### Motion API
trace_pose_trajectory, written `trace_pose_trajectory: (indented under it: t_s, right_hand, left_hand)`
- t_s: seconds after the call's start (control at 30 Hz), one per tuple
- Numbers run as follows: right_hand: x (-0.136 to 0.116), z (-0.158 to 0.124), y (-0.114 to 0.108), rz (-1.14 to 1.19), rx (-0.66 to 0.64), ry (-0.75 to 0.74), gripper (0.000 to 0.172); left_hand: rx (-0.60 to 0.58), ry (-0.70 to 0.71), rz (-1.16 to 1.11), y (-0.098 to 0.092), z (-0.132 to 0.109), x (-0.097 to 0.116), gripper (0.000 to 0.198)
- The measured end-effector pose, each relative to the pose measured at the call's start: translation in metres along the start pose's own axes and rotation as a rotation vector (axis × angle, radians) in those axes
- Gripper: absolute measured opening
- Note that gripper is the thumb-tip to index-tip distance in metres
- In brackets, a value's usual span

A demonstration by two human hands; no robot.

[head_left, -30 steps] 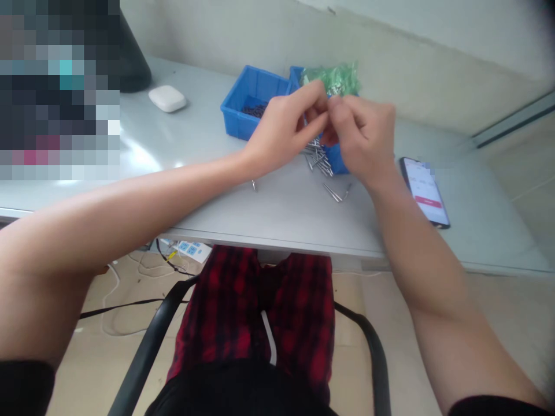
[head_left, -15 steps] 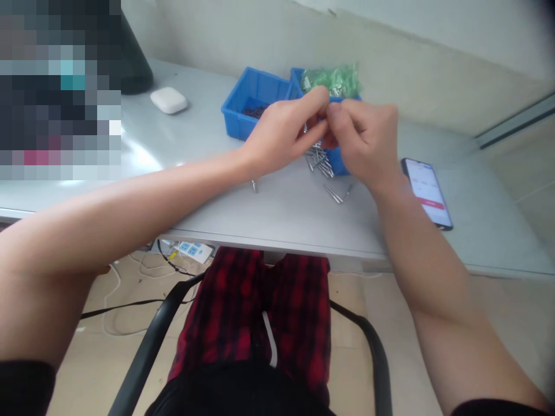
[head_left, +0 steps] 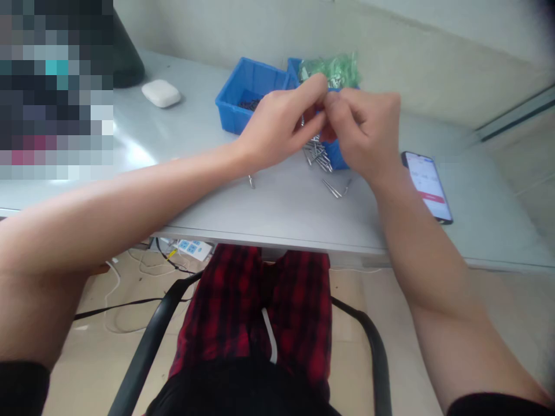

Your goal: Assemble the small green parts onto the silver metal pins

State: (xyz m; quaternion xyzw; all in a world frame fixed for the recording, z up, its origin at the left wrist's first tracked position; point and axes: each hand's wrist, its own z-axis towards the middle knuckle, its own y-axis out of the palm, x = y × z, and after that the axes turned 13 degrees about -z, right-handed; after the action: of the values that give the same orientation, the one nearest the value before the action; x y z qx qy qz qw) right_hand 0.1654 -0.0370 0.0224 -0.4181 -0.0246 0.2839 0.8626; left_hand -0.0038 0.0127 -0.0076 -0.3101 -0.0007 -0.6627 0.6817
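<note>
My left hand (head_left: pixel 281 127) and my right hand (head_left: pixel 366 136) meet fingertip to fingertip above the grey table (head_left: pixel 269 202), both pinched closed on something small that the fingers hide. Under them lies a heap of thin metal pins (head_left: pixel 318 157), with a few loose pins (head_left: pixel 333 189) nearer the table edge and a single one (head_left: pixel 251 181) to the left. Behind the hands stand two blue bins: the left blue bin (head_left: pixel 247 101) holds small dark parts, the right blue bin (head_left: pixel 336 156) is mostly hidden and carries a green plastic bag (head_left: pixel 333 69).
A phone (head_left: pixel 427 186) with a lit screen lies at the right. A white earbud case (head_left: pixel 161 93) and a dark object (head_left: pixel 125 55) sit at the back left. Below the table edge show red plaid trousers, black chair arms, cables and a power strip (head_left: pixel 186 247).
Both hands stay pinched together over the pin heap; the fingers shift only slightly. The view has tilted a little, so everything sits slightly higher in the picture.
</note>
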Motion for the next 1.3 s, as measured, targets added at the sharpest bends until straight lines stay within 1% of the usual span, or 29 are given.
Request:
trace_pose_trajectory:
  t_s: [0.1,0.17,0.33,0.43,0.63,0.7,0.8,1.03,1.07,1.2,1.3]
  right_hand:
    - [0.0009,0.0002,-0.0002,0.028,-0.010,-0.010,0.051]
    - [0.0013,0.0003,-0.0006,0.034,-0.012,-0.015,0.049]
    - [0.0015,0.0002,-0.0017,0.023,-0.013,-0.044,0.045]
    - [0.0014,0.0002,-0.0012,0.041,0.012,-0.052,0.046]
    - [0.0028,0.0012,0.0011,0.029,0.004,-0.057,0.049]
    - [0.0033,0.0015,0.0013,0.038,0.020,-0.067,0.051]
    - [0.0033,0.0011,0.0012,0.038,0.011,-0.062,0.050]
    - [0.0030,-0.0002,0.0009,0.043,0.013,-0.063,0.049]
    - [0.0027,-0.0001,0.0004,0.044,0.019,-0.066,0.049]
    - [0.0008,0.0004,-0.0018,0.027,-0.019,-0.046,0.047]
    - [0.0003,0.0002,-0.0021,0.036,-0.014,-0.040,0.047]
  left_hand:
    - [0.016,0.026,0.026,0.0039,-0.0004,-0.0053,0.017]
    - [-0.004,0.022,0.030,0.0049,-0.0007,-0.0074,0.016]
    - [-0.009,0.037,0.012,0.0033,-0.0004,-0.0049,0.013]
    - [-0.002,0.027,0.024,0.0028,-0.0001,-0.0031,0.013]
    - [-0.021,0.005,0.013,0.0033,-0.0008,-0.0041,0.012]
    - [-0.013,0.024,0.001,0.0032,-0.0007,-0.0043,0.013]
    - [0.007,0.054,0.009,0.0037,-0.0004,-0.0051,0.016]
    - [-0.019,0.025,0.044,0.0050,-0.0010,-0.0072,0.012]
    - [-0.016,0.034,0.042,0.0045,-0.0010,-0.0066,0.012]
    - [0.000,0.069,0.044,0.0024,-0.0008,-0.0037,0.014]
    - [0.004,0.079,-0.006,0.0014,-0.0008,-0.0030,0.014]
